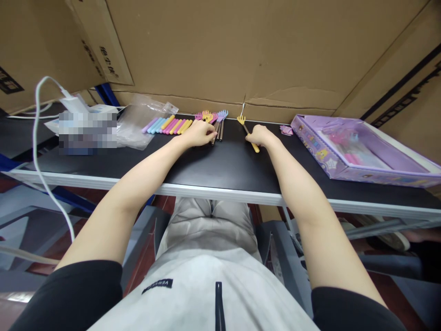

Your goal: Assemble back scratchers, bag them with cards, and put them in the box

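Observation:
My right hand (260,134) is closed around a small back scratcher (241,120) with a yellow claw head, a metal rod and a yellow handle end. The claw points away from me, toward the cardboard. To the left, my left hand (200,134) has its fingers curled at the rods of a bunch of similar back scratchers (222,115). Their claw heads are pink, yellow and blue-purple; my fingers partly cover them. It appears to pinch one of these rods. Beside that hand lies a row of coloured handles (168,125) in purple, blue, yellow and pink.
Clear plastic bags (134,126) lie at the left, beside a blurred item with a white cable (36,128). A purple open box (330,161) with bagged pieces stands right. Pink scraps (286,130) lie near it. Cardboard (220,50) walls the black table's (223,172) back.

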Demonstrator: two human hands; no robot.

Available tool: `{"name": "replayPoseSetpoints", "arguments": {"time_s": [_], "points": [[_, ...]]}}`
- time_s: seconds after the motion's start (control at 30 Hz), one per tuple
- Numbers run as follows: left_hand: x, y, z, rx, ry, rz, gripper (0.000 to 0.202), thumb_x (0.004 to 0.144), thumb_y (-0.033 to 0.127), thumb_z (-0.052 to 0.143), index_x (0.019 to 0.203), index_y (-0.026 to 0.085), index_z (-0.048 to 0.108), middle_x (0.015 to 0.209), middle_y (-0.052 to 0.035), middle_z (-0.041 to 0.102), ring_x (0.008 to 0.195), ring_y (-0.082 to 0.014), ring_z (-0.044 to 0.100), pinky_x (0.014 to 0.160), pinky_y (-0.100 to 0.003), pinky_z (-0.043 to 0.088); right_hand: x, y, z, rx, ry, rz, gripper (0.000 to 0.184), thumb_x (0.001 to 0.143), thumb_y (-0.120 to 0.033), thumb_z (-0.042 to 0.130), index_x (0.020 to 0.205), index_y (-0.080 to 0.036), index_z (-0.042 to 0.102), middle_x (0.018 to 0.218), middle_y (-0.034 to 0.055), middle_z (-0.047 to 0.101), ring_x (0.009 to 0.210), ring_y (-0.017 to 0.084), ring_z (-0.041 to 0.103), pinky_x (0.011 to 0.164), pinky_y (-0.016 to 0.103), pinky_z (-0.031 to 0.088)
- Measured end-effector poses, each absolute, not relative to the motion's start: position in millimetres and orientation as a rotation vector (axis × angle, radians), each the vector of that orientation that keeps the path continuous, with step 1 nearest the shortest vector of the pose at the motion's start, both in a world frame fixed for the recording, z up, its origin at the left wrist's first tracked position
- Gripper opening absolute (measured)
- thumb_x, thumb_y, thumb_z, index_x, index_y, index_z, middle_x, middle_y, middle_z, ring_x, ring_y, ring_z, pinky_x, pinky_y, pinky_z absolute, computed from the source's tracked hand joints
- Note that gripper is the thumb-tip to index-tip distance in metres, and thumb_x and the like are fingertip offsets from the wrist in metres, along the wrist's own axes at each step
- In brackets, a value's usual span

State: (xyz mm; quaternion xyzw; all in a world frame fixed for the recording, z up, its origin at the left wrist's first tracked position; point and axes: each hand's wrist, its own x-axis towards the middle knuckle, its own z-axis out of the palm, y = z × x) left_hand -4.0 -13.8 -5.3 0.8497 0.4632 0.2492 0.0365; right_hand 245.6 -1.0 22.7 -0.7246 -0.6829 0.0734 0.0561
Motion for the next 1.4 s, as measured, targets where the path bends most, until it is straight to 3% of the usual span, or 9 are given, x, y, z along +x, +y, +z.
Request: {"name": "replayPoseSetpoints", "arguments": {"time_s": [0.27,0.5,0.67,0.77,0.83,1.0,1.1,1.27,1.4], "points": [[-3,-17,-3,2.602,1.454,0.771,0.029,0.090,0.032,0.055,0.069,0.019,0.070,0.063,-0.0030,0.062,0.072,-0.0217,0.062,0.085,-0.036,0.047,244,-12,32,-2.198,-2.067,0.211,0.027,0.088,-0.014,0.072,0.112,-0.003,0.077,0.092,0.0216,0.078,0.095,0.032,0.079,0.084,0.037,0.063],[0,-10,-5,2.290,1.521,1.010,0.030,0.094,0.036,0.054,0.075,0.018,0.068,0.074,-0.0062,0.071,0.079,-0.0204,0.065,0.085,-0.034,0.051,230,-33,50,-2.032,-2.224,0.219,0.010,0.089,-0.007,0.069,0.096,-0.009,0.077,0.072,0.0127,0.073,0.092,0.030,0.076,0.092,0.036,0.057],[-15,13,-7,1.715,1.531,1.263,0.050,0.101,0.064,0.050,0.100,0.018,0.071,0.081,-0.0134,0.077,0.088,-0.0253,0.072,0.079,-0.037,0.054,213,-48,52,-1.694,-2.323,0.386,0.009,0.099,-0.014,0.066,0.107,-0.015,0.069,0.075,0.0043,0.075,0.080,0.021,0.071,0.083,0.028,0.051],[-30,31,-10,1.621,1.537,1.237,0.060,0.094,0.080,0.052,0.096,0.023,0.070,0.081,-0.0139,0.076,0.087,-0.0280,0.074,0.076,-0.040,0.055,205,-57,51,-1.589,-2.385,0.514,0.008,0.098,-0.015,0.067,0.106,-0.018,0.067,0.078,0.0016,0.076,0.075,0.018,0.068,0.077,0.024,0.047],[-37,41,-13,1.553,1.563,1.286,0.054,0.093,0.076,0.054,0.088,0.024,0.066,0.080,-0.0127,0.075,0.087,-0.0273,0.075,0.075,-0.039,0.056,201,-62,49,-1.548,-2.412,0.581,0.007,0.098,-0.014,0.067,0.103,-0.018,0.065,0.076,0.0006,0.075,0.071,0.016,0.067,0.074,0.023,0.046],[-39,46,-16,1.305,1.580,1.455,0.021,0.093,0.037,0.057,0.078,0.023,0.061,0.071,-0.0083,0.070,0.084,-0.0224,0.074,0.071,-0.032,0.056,194,-72,47,-1.450,-2.405,0.596,0.006,0.099,-0.013,0.064,0.097,-0.018,0.061,0.072,-0.0005,0.072,0.067,0.015,0.065,0.070,0.023,0.044],[-35,41,-13,1.217,1.563,1.498,0.019,0.092,0.023,0.052,0.077,0.022,0.064,0.070,-0.0082,0.070,0.079,-0.0196,0.072,0.070,-0.030,0.056,188,-79,50,-1.413,-2.382,0.580,0.006,0.098,-0.013,0.064,0.095,-0.018,0.062,0.072,0.0001,0.071,0.070,0.016,0.067,0.074,0.024,0.047],[-25,28,-7,1.390,1.531,1.376,0.031,0.100,0.035,0.047,0.089,0.017,0.070,0.076,-0.0132,0.075,0.078,-0.0218,0.070,0.073,-0.033,0.057,190,-73,53,-1.503,-2.278,0.435,0.003,0.095,-0.014,0.067,0.098,-0.016,0.067,0.082,0.0075,0.073,0.089,0.024,0.072,0.089,0.032,0.054],[-22,14,-4,1.721,1.653,1.305,0.032,0.098,0.037,0.048,0.084,0.016,0.067,0.074,-0.0132,0.072,0.086,-0.0248,0.069,0.084,-0.035,0.055,211,-46,46,-1.737,-2.149,0.221,0.017,0.089,-0.008,0.071,0.106,-0.010,0.071,0.101,0.0190,0.072,0.115,0.036,0.070,0.102,0.042,0.055]]}}
